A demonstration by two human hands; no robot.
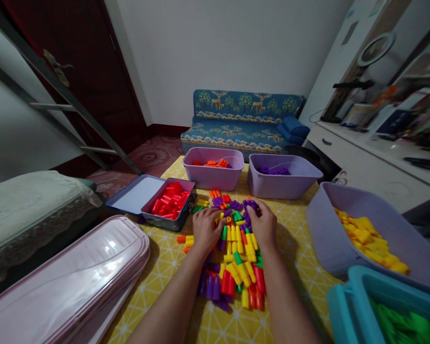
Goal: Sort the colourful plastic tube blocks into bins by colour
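A heap of small plastic tube-shaped pieces (232,234) in yellow, red, purple, green and orange lies on the table between my arms. At the heap's left side, my left hand (206,228) has its fingers curled, with a small yellow piece (221,216) between thumb and fingertips. My right hand (264,223) is at the far right of the heap, its thumb and fingers closed around purple pieces (250,204). The palm sides of both hands are hidden.
Two lilac bins, one with orange pieces (215,164) and one with purple pieces (274,170), stand behind the heap. An open metal box (181,224) holds red pieces. To the right are a lilac bin (324,229) of yellow pieces and a turquoise bin (365,282) of green ones. Pink lids (75,267) lie left.
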